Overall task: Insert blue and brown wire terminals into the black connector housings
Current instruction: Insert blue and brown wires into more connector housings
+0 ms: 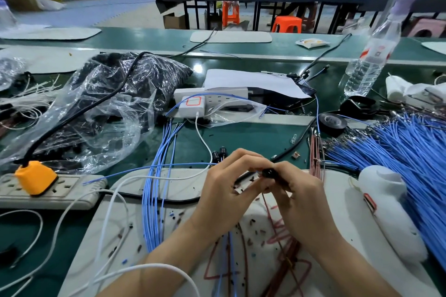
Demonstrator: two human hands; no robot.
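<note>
My left hand [229,181] and my right hand [296,190] meet over the white mat [183,231]. Between their fingertips sits a small black connector housing [268,173], pinched by my right hand. My left hand's curled fingers hold a thin wire at the housing; its colour is hidden there. A blue wire [230,255] and a brown wire [272,214] trail down from under the hands. Two more black housings [219,152] lie just beyond my left hand. A bundle of blue wires [154,200] lies to the left, brown wires [315,152] stand to the right.
A big heap of blue wires [407,152] fills the right side, with a white glue gun [388,210] in front of it. A power strip with an orange plug [36,177] lies at left, behind it a plastic bag [103,103]. Black tape roll [332,122] and a water bottle [369,62] stand further back.
</note>
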